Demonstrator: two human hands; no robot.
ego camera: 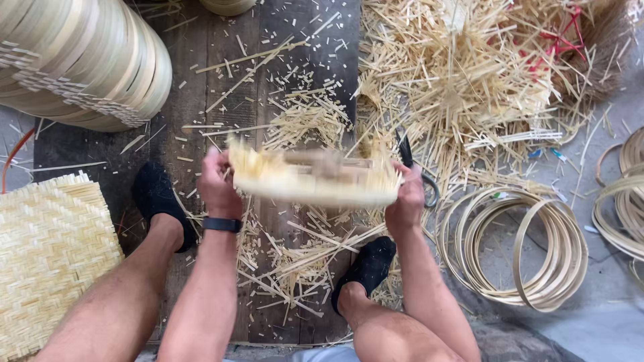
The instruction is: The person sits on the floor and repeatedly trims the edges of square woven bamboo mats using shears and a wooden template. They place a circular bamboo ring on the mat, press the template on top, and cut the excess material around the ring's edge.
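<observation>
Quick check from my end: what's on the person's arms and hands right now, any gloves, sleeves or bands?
Both arms are bare, with no sleeves in view. The left hand and right hand wear no gloves. A dark, narrow wristband circles the left wrist; the right wrist carries nothing visible.

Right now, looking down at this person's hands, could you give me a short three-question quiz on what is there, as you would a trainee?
1. True or false: both hands grip the same round woven bamboo piece.
2. What lies on the floor just beyond the right hand?
A. a hammer
B. black-handled scissors
C. a paintbrush
3. Fill in: the loose bamboo hoops lie on the person's ____ side.

Key
1. True: the left hand holds one edge and the right hand the other; the piece itself is blurred.
2. B.
3. Right; the flat woven mats and the stack of finished rims are on the left.
</observation>
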